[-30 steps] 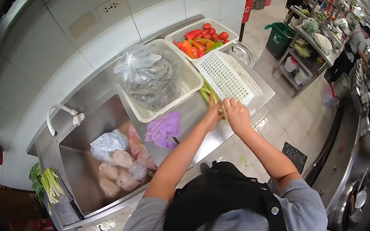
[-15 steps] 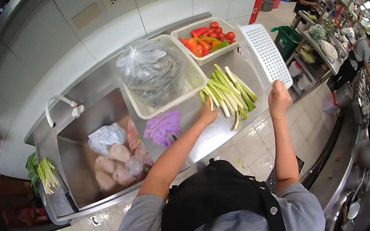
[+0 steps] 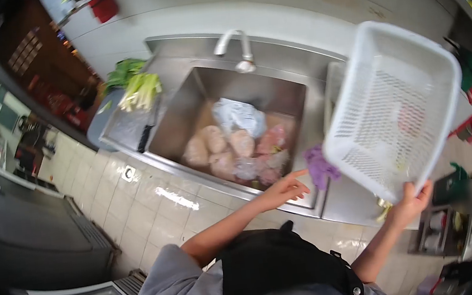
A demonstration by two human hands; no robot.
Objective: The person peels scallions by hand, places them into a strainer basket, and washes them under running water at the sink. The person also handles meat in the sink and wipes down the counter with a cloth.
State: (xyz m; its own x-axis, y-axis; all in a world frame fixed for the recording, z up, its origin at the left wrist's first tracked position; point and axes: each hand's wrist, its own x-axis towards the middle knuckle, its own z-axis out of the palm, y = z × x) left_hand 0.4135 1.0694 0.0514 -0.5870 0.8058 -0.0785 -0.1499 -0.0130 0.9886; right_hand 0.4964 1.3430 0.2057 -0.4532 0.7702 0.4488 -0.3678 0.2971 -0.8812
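Observation:
A white perforated basket (image 3: 392, 103) is raised and tilted over the counter, its inside facing the camera. My right hand (image 3: 411, 202) grips its lower rim. My left hand (image 3: 284, 191) hovers by the sink's front edge with fingers apart, holding nothing, close to a purple cloth (image 3: 321, 167). Behind the basket, most of the counter's right part is hidden, and only a bit of the green stalks (image 3: 384, 210) shows below it.
The steel sink (image 3: 185, 113) holds bagged pale meat (image 3: 221, 163) and a whitish bag (image 3: 238, 116) under a white faucet (image 3: 243, 50). Left of it lie cut green stalks (image 3: 142, 92) and a black-handled knife (image 3: 144, 139).
The view has swung left toward the sink. My right hand has lifted the basket off the stalks and turned its inside toward the camera. My left hand has left the stalks and opened.

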